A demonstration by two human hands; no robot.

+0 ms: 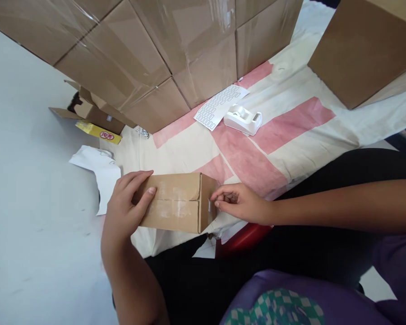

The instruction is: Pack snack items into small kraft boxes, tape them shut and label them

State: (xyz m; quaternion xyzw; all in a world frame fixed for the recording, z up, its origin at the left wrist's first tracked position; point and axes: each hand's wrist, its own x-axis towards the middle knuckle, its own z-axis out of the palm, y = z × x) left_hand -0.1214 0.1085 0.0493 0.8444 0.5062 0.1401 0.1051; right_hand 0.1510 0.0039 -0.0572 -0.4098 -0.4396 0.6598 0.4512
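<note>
Apparently for stability, the left hand (123, 207), partly open, clasps one end of the carton (176, 194) on the cloth (172, 155); the half-curled right hand (240, 204) meets the opposite end, grip indeterminable.

Small brown oblong cardboard box (177, 205), just below and left of the frame's centre, closed, lengthwise seam up, shiny whitish tape patches across it, small white label (209, 205) on its right end
</note>
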